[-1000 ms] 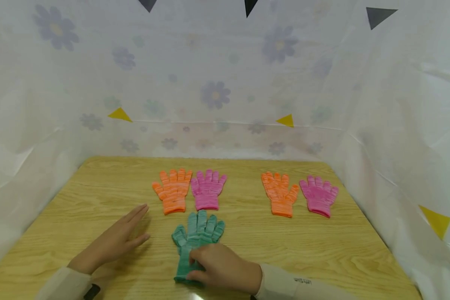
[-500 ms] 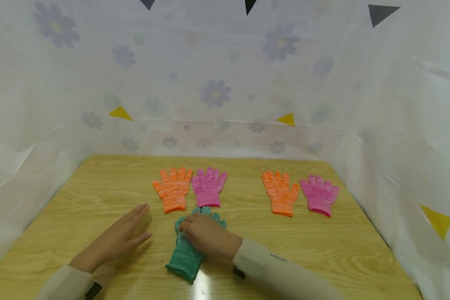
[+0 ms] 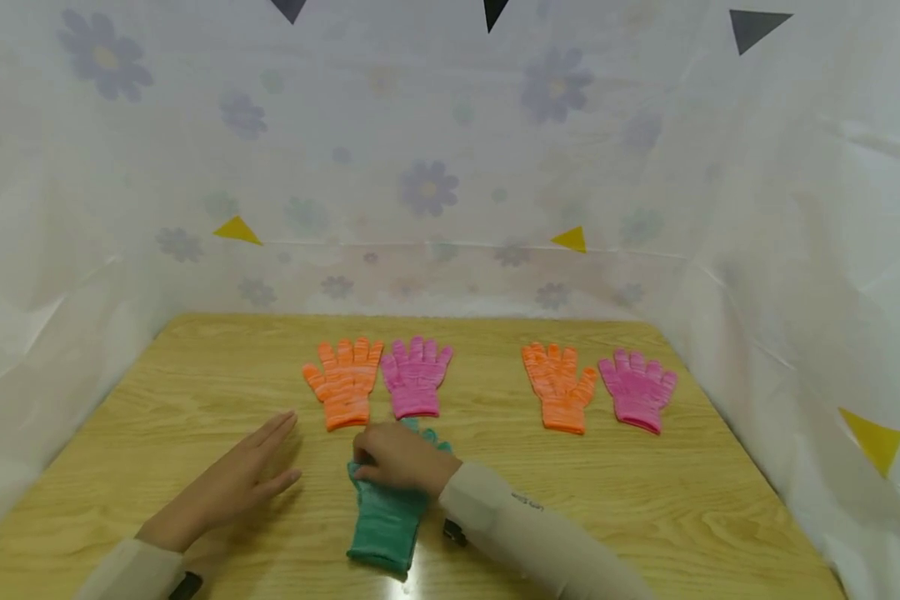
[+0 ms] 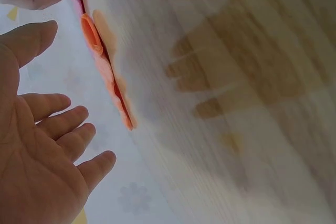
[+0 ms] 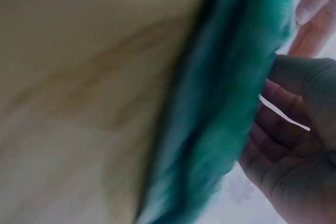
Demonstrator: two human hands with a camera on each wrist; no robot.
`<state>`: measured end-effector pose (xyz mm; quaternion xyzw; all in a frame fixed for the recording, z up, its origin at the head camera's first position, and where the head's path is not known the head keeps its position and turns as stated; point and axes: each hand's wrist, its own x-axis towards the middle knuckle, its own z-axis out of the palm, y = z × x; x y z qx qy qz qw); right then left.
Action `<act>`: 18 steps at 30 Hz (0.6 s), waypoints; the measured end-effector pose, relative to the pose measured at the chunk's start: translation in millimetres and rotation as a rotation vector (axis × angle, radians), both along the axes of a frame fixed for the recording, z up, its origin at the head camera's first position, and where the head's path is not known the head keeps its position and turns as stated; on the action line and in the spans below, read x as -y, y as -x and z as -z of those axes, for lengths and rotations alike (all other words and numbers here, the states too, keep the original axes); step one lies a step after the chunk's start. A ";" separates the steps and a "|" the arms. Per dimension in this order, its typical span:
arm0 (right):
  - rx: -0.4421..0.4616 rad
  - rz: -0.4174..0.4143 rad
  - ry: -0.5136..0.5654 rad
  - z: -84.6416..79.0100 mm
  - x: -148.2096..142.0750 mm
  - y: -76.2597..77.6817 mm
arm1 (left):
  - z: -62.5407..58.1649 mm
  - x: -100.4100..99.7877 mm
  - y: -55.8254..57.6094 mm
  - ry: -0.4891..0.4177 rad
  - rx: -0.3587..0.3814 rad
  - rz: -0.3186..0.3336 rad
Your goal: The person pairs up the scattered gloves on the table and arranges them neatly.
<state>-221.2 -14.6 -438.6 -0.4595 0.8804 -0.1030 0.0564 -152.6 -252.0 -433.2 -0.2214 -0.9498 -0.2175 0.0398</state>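
Note:
A green knitted glove (image 3: 386, 521) lies on the wooden table near the front middle, its cuff toward the person. My right hand (image 3: 401, 457) is over its upper part with curled fingers, pinching the fabric near the glove's thumb and hiding much of its fingers. In the right wrist view the thumb meets the edge of the green glove (image 5: 231, 93), which is blurred. My left hand (image 3: 232, 479) is held to the left of the glove, its fingers extended and nothing in it; the left wrist view shows its bare palm (image 4: 37, 166).
Behind the green glove lie an orange glove (image 3: 345, 383) and a pink glove (image 3: 416, 379), side by side. Another orange glove (image 3: 560, 387) and pink glove (image 3: 637, 390) lie farther right. White flowered sheeting (image 3: 427, 117) surrounds the table (image 3: 645, 500) at the back and sides.
My right hand has moved from the green glove's palm up and left to its thumb side. The glove's cuff swung left, then back right. The left hand has stayed put.

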 end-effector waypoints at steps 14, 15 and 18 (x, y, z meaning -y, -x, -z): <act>-0.065 -0.029 0.009 -2.8 2.7 -0.2 | 0.8 0.2 -0.9 -0.014 0.017 0.008; -0.074 -0.036 0.022 -2.2 2.1 0.7 | 0.9 0.2 -0.8 -0.017 0.019 0.009; -0.056 -0.032 0.064 -1.2 0.1 2.4 | 1.4 0.0 -0.2 -0.024 0.025 0.012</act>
